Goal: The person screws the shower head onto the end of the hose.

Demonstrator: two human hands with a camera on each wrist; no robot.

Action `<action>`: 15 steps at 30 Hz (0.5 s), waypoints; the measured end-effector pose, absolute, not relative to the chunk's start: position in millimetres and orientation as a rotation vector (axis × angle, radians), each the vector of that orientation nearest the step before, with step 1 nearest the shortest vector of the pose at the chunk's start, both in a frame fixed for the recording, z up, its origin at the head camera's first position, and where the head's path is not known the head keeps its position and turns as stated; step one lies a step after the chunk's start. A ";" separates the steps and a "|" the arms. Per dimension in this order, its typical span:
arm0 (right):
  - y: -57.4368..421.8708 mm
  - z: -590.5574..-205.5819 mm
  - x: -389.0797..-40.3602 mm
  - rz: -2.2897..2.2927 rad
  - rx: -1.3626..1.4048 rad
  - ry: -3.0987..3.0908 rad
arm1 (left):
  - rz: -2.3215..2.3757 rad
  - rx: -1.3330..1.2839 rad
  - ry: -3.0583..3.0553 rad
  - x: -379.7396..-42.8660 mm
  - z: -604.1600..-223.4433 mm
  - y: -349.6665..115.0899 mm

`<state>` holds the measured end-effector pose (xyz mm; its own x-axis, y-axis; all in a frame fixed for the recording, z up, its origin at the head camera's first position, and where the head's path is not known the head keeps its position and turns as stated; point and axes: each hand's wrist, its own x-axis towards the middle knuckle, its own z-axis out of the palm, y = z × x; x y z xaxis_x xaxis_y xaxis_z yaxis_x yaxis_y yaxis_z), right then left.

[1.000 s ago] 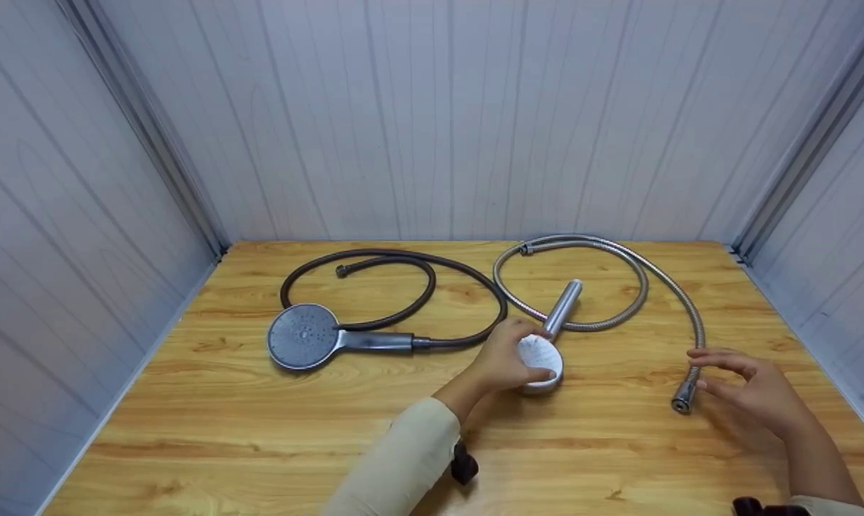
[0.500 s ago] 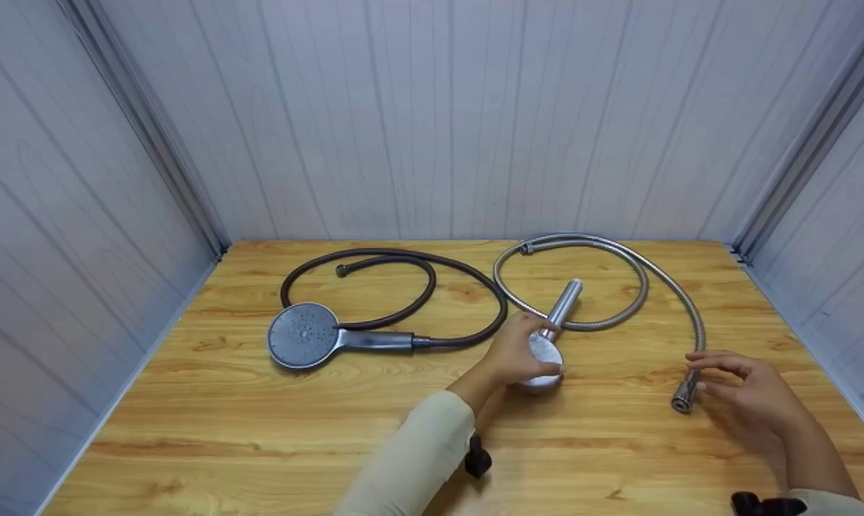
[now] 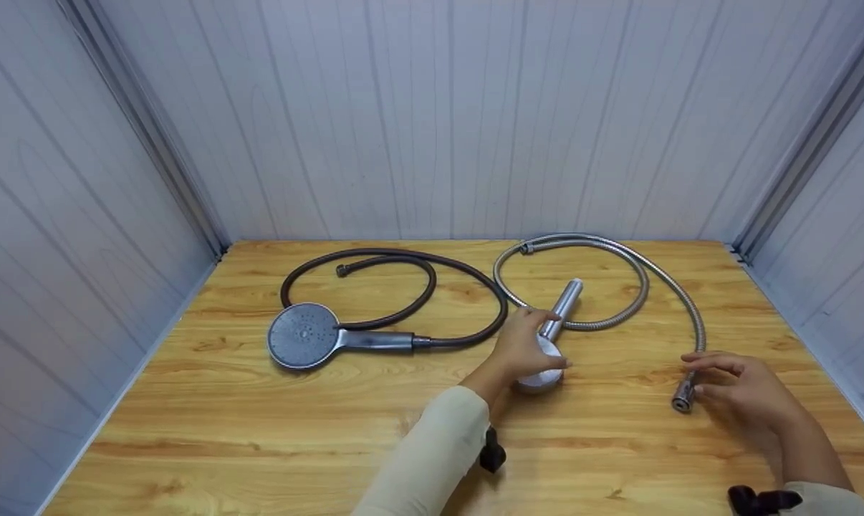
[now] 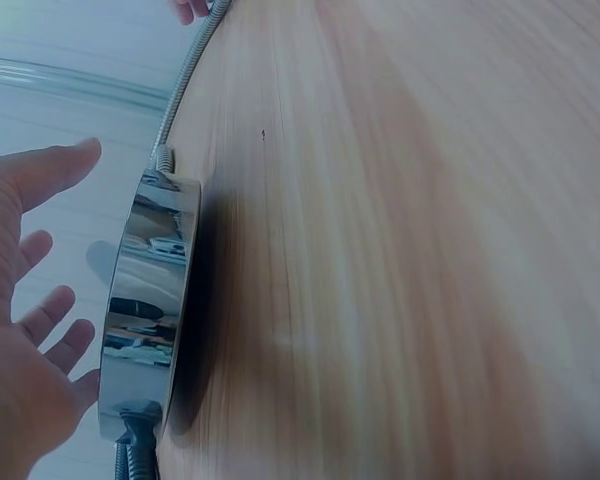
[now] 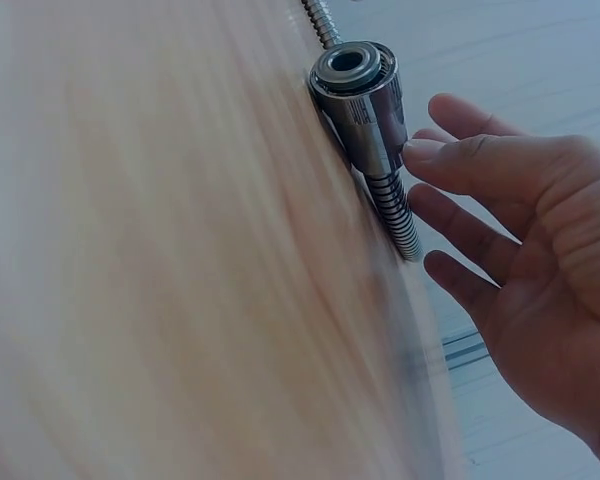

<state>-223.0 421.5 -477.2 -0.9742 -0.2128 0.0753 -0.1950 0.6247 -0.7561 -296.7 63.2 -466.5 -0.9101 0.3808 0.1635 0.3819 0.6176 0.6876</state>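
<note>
A chrome hand shower (image 3: 539, 380) lies on the wooden table, its handle pointing away and to the right. Just over its head hovers my left hand (image 3: 519, 349), thumb and fingers spread around it. In the left wrist view the fingers look apart from the shiny rim of the hand shower (image 4: 145, 300). To the right is my right hand (image 3: 751, 393), beside the end of a metal shower hose (image 3: 698, 322). In the right wrist view its thumb is at or very near the conical hose nut (image 5: 365, 115), with the other fingers loosely bent behind.
A larger grey hand shower (image 3: 304, 337) lies at the left, joined to a dark coiled hose (image 3: 375, 252). The metal hose loops behind the chrome hand shower, touching or nearly touching the dark one. Pale panels (image 3: 418, 122) wall the table's back and sides.
My left hand has shifted right and slightly away over the chrome hand shower, which stays put. The right hand has drifted slightly left at the hose end.
</note>
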 end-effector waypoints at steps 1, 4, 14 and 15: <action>421.4 -477.4 -223.3 -1.322 -0.355 2.798 | -1.175 -0.661 -2.836 -296.7 -466.7 64.1; 421.4 -477.7 -223.6 -1.374 -0.383 2.742 | -1.088 -0.643 -2.881 -296.6 -468.1 66.3; 419.4 -472.7 -228.3 -1.242 -0.436 2.731 | -0.832 -0.706 -3.088 -299.1 -463.7 68.1; 419.2 -472.0 -228.8 -1.235 -0.439 2.729 | -0.825 -0.720 -3.094 -299.6 -463.1 67.6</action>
<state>-228.8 419.2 -472.0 -0.9516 -0.3071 0.0155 -0.2144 0.6266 -0.7492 -299.6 67.6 -463.1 -0.8943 0.4469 -0.0224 0.3763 0.7783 0.5025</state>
